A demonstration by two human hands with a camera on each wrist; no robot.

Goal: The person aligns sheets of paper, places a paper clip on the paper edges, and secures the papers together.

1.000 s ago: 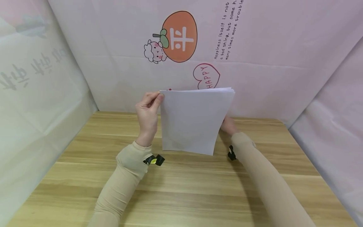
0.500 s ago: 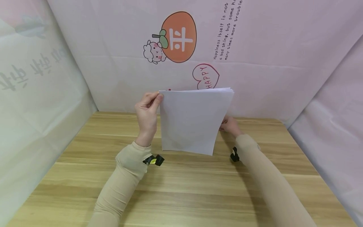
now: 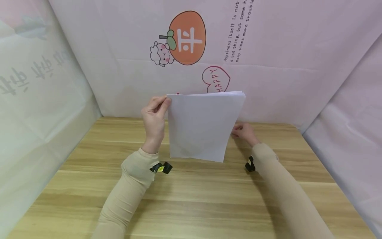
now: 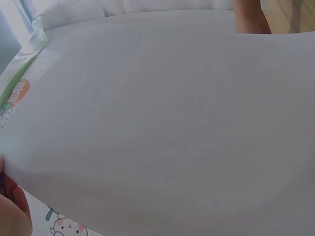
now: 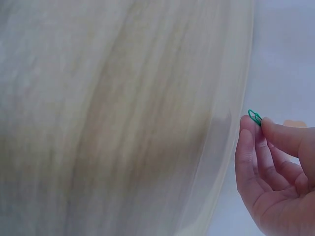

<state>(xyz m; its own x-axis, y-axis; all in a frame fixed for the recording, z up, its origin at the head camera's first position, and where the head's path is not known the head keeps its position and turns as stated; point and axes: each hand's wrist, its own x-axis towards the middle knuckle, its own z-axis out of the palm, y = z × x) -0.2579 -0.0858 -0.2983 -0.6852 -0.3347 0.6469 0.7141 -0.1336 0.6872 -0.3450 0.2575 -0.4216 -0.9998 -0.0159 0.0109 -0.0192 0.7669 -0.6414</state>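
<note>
- Several sheets of white paper [image 3: 203, 127] are held upright together, a plain, blank face toward the viewer; the top edges line up at the left corner and fan slightly apart at the right, and the right side slants inward toward the bottom.
- The paper stands above the worktop [image 3: 191, 205], a wood-grain surface; whether its lower edge touches is hard to tell.
- At the paper's top left corner, the left hand [image 3: 154, 119] pinches the sheets between thumb and curled fingers.
- Just past the paper's right edge, lower down and partly hidden by it, is the right hand [image 3: 245, 132]; its thumb and forefinger pinch a small paper clip [image 5: 255, 117].
- The clip is bright green thin wire bent into narrow loops, its end sticking up beyond the fingertips.
- Behind the paper hangs a pale pink cloth [image 3: 283, 86]; above the paper it shows an orange fruit [image 3: 191, 38], and a red heart outline [image 3: 216, 79] reading "HAPPY" is partly covered by the paper's top edge.
</note>
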